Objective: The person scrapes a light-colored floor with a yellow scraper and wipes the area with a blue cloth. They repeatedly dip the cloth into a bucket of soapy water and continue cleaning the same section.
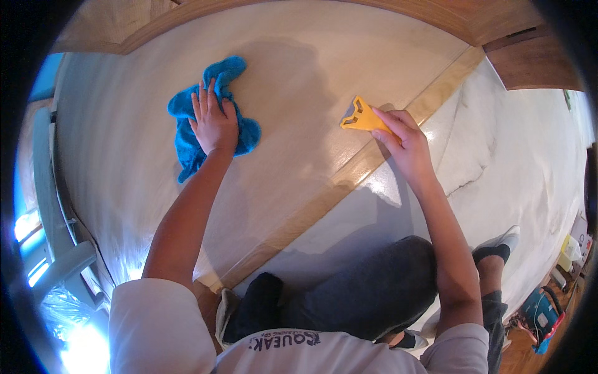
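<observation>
My left hand lies flat on a crumpled blue cloth, fingers spread over it. The cloth rests on the beige floor surface. In my right hand is a yellow plastic scraper, pinched by its handle between thumb and fingers. Its wide blade end points left and sits at or just above the beige surface; I cannot tell if it touches. A wooden strip runs diagonally under my right wrist, dividing the beige surface from pale marble-look flooring.
Wooden panels border the far side. At left stands a grey frame beside clear plastic wrap and a bright light. To the right are a foot in a pale shoe, a yellow container and a teal case. A dark crack marks the marble.
</observation>
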`<state>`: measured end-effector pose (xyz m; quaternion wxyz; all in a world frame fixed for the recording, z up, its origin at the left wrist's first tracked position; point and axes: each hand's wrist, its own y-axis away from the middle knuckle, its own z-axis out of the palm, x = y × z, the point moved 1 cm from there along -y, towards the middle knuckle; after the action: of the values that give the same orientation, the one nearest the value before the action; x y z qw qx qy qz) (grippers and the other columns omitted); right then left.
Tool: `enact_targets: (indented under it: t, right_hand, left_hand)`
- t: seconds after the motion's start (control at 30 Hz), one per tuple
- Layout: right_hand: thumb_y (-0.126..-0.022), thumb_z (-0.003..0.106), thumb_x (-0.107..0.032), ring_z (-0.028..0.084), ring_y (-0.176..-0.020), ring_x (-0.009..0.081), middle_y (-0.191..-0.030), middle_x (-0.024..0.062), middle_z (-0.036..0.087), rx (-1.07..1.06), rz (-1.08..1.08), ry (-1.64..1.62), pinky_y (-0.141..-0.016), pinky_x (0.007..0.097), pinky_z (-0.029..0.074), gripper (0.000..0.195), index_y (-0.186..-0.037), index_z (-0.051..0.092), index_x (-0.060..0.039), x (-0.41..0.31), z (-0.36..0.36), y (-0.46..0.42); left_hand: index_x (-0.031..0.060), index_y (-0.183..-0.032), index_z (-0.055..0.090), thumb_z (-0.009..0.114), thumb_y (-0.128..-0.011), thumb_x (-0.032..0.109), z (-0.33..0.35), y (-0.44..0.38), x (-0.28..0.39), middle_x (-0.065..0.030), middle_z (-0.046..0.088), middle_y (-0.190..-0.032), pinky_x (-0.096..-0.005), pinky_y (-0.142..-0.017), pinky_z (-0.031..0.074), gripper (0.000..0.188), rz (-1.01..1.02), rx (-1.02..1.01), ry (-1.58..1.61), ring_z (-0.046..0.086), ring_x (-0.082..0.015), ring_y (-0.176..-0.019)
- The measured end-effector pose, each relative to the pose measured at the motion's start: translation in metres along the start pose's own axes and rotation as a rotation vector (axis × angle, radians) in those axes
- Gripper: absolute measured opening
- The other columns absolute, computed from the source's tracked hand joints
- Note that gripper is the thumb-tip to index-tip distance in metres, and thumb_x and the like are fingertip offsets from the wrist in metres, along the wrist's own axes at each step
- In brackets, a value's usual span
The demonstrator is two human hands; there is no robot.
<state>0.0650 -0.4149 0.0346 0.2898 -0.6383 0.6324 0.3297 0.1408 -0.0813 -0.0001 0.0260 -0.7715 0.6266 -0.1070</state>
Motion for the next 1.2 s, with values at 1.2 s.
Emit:
enact_targets:
  t: [1.2]
  right_hand:
    - [-0.083,0.063,-0.028,0.06,-0.08,0.0219,-0.1,0.0041,0.059,-0.077,-0.069,0.013,-0.07,0.0306,0.047,0.035,-0.115,0.061,-0.0128,-0.023,0.021,-0.025]
  left_hand:
    - [0.0219,-0.137,0.038,0.041,-0.088,0.033,-0.004,0.004,0.007,-0.0029,0.03,-0.147,-0.0582,-0.105,0.021,0.051,0.005,0.038,0.004,0.023,-0.0277,-0.137]
